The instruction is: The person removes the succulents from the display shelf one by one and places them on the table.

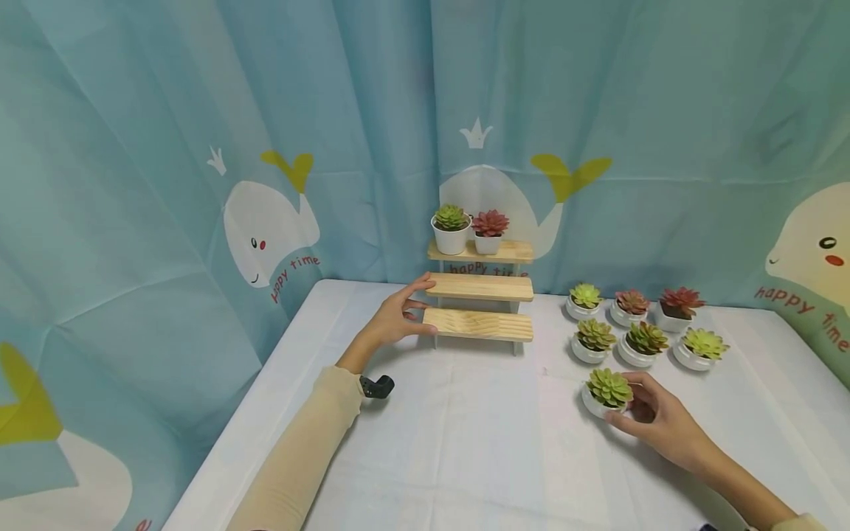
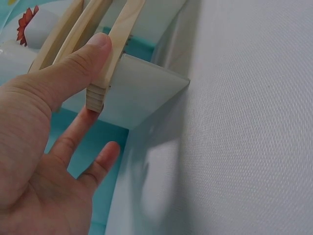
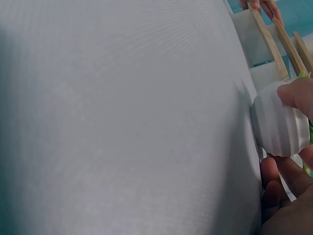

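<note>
Nearest, right hand point(image 1: 657, 420) curled around one green succulent in a white pot point(image 1: 606, 391), fingers and thumb on its sides, pot resting on white table cloth point(image 1: 478, 442); same pot point(image 3: 279, 125) seen close in wrist view with fingertips point(image 3: 293, 95) against its wall.

Further left, left hand point(image 1: 396, 317) spread loosely, holding nothing closed, thumb point(image 2: 85, 61) lying along left end of lowest wooden step point(image 2: 105, 73), other fingers reaching toward middle step. Small black object point(image 1: 377, 386) lying beside left sleeve.

Behind right hand, six more potted succulents point(image 1: 637, 324) grouped on cloth in two rows of three: front row all green, back row one green, two reddish.

Beyond, one three-step wooden stand point(image 1: 480, 295), lower two steps bare, top step bearing two pots: one green point(image 1: 451, 228), one red point(image 1: 489, 231), touching or nearly so.

Farthest, teal curtain point(image 1: 166, 147) printed with white whales, three visible in full or part.
</note>
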Demonstrator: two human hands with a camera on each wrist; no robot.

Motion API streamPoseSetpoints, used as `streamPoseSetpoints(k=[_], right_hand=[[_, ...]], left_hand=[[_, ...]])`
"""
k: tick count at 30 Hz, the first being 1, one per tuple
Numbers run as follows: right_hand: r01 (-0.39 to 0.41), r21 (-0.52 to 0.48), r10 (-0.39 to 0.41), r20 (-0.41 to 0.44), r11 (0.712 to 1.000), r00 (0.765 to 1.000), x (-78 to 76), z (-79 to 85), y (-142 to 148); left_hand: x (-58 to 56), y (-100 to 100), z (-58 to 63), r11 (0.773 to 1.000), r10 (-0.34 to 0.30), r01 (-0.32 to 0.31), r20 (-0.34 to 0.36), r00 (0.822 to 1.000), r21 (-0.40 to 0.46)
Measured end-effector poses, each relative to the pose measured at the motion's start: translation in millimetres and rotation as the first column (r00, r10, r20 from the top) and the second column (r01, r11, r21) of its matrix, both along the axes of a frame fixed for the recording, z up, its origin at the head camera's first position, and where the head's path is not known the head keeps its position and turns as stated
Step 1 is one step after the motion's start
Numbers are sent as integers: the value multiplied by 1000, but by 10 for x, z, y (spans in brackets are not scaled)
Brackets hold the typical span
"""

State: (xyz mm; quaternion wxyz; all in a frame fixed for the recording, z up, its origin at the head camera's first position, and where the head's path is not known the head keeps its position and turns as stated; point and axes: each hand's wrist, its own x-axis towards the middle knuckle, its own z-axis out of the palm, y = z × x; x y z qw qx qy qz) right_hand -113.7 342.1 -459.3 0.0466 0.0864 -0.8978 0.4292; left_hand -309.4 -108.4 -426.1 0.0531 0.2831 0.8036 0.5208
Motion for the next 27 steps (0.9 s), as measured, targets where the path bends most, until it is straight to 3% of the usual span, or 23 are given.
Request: streamPoseSetpoints(k=[16,27], right_hand=[[6,5,-6,8,1000,1000,-21,17,-15],[-25,8,24,102,1000,995,-5,55,29]], left_hand=[[1,-15,-2,1000,5,-5,-6,1000,-3],[10,2,-1,1000,3,-3,0,1000,-11]])
